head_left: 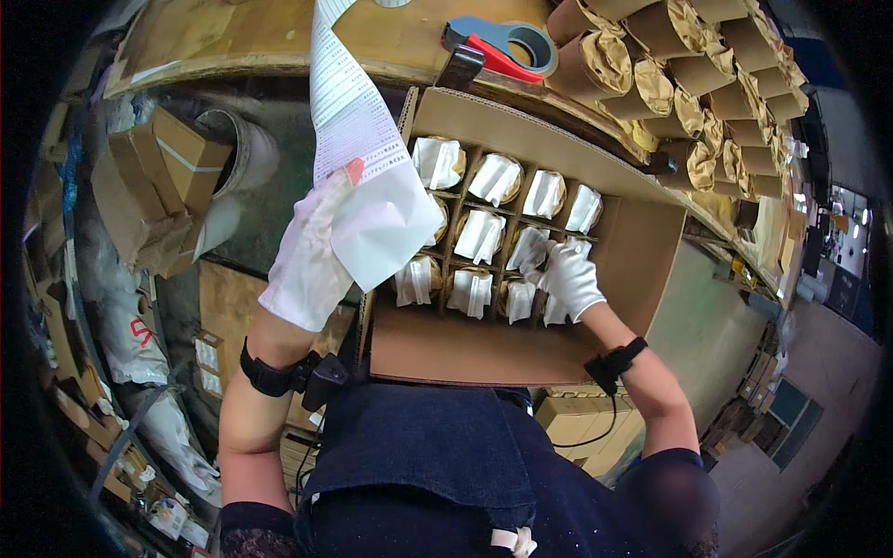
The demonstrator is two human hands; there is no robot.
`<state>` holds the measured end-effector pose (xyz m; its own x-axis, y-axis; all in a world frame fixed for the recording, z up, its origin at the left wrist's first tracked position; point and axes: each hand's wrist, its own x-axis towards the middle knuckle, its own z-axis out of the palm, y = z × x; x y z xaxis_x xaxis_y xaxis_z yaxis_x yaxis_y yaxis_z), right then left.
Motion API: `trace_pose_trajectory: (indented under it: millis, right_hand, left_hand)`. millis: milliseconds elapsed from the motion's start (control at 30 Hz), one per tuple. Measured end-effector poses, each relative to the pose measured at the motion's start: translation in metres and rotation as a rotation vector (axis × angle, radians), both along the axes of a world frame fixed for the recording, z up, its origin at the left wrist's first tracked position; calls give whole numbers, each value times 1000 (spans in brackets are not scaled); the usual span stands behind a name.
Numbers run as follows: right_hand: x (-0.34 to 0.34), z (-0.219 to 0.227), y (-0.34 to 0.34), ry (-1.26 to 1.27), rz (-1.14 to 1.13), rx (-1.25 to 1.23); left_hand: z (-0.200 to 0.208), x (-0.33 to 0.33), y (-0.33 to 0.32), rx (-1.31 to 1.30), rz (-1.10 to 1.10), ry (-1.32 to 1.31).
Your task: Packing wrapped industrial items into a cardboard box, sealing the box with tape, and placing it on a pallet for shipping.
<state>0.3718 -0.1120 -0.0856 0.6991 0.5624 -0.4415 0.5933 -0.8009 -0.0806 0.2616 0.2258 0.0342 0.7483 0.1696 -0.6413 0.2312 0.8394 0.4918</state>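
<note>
My left hand (307,246), in a white glove, is closed on a long strip of printed label sheet (358,116), with the thumb on top. The strip trails up over the bench, and a blank white flap of it (381,237) hangs over the box's left side. An open cardboard box (642,270) stands before me, divided into compartments. Each visible compartment has a round brown roll or tube topped by a folded white paper packet (480,234). Toward the right of the box, my gloved right hand (569,279) has its fingertips drawn together on one white packet (530,249).
Behind the box runs a wooden bench (233,46) holding a grey and red tape dispenser (502,46). Brown paper-stuffed tubes (651,88) are stacked at the far right. Cardboard pieces (167,177) and wrapped white rolls (130,325) stand on the left.
</note>
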Motion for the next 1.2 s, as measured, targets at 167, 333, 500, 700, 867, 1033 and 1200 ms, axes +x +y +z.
trace_pose_trajectory:
  millis: [167, 333, 500, 700, 867, 1033, 1200]
  right_hand:
    - [30, 19, -6, 925, -516, 94]
    - [8, 1, -23, 1075, -321, -304]
    - [-8, 24, -26, 1320, -258, -253]
    - [8, 29, -39, 1420, -489, -14]
    - [20, 27, -48, 1330, -774, 84]
    - [23, 54, -28, 1344, -797, 388]
    - [19, 111, 32, 1407, -432, 685]
  left_hand:
    - [0, 2, -1, 1, 37, -2]
    - [2, 1, 2, -15, 18, 2]
    - [2, 1, 0, -20, 34, 56]
    - [-5, 4, -1, 41, 20, 22]
    - [-9, 2, 2, 41, 29, 61]
    - [6, 3, -2, 163, -3, 20]
    - [7, 2, -3, 692, -251, 56]
